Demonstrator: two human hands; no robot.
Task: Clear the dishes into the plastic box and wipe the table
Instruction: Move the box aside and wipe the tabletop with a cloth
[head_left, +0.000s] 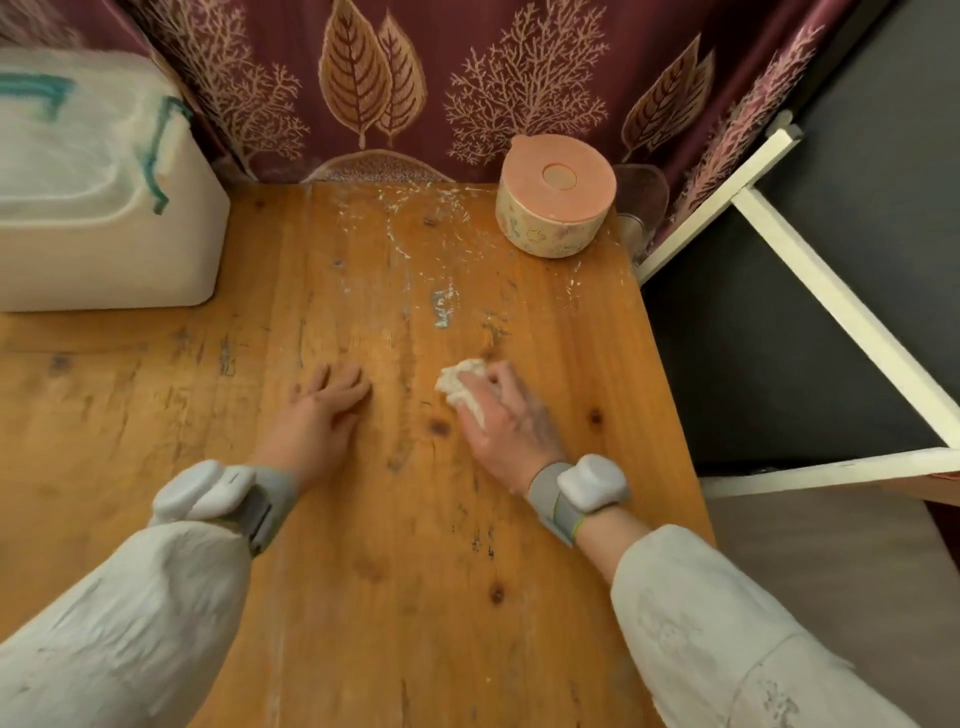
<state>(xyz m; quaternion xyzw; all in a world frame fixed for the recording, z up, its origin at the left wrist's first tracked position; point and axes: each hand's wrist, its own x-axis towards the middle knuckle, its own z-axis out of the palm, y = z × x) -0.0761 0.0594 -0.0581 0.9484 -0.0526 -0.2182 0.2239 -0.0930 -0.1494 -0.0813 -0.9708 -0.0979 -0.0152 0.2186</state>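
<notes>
My right hand (506, 418) grips a crumpled white tissue (460, 387) and presses it on the wooden table (363, 571) near the middle. My left hand (322, 415) rests flat on the wood a little to the left, fingers straight and holding nothing. White smears and crumbs (415, 218) streak the far part of the table. The white plastic box (98, 197) with a teal-clipped lid stands at the far left, blurred.
A round pink-lidded tissue container (556, 195) stands at the table's far right corner. A maroon leaf-patterned curtain (415, 88) hangs behind. The table's right edge drops to a dark floor with a white frame (831, 296).
</notes>
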